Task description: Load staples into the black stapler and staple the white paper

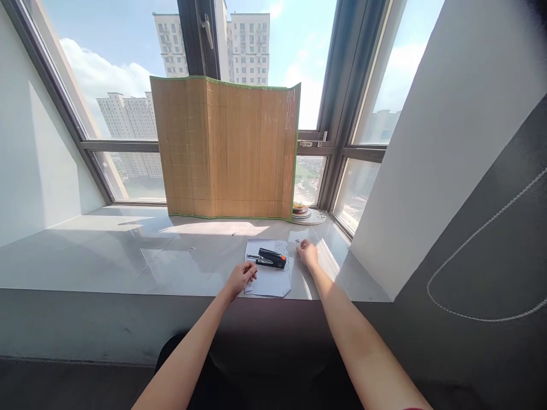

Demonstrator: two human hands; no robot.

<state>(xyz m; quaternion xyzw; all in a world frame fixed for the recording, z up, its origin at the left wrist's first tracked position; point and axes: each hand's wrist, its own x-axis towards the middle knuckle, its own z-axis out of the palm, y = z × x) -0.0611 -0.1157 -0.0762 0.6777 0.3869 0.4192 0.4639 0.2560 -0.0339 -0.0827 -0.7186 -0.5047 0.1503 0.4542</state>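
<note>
A black stapler [272,258] with an orange-red patch at its right end lies on a small stack of white papers [267,285]. From its left end a metallic part sticks out. My left hand [243,278] is closed with curled fingers by the left edge of the papers, just below that metallic part; whether it holds anything is too small to tell. My right hand [308,253] is to the right of the papers, its fingers pinched low over the sill. Small dark pieces [297,241] lie at its fingertips, too tiny to name.
A bamboo mat [252,148] with green edging stands upright against the window behind the papers. Beside its right foot are stacked plates [302,213] on a round board [318,217]. The pale window sill [106,259] ends at a front edge. A beaded cord [453,315] hangs at right.
</note>
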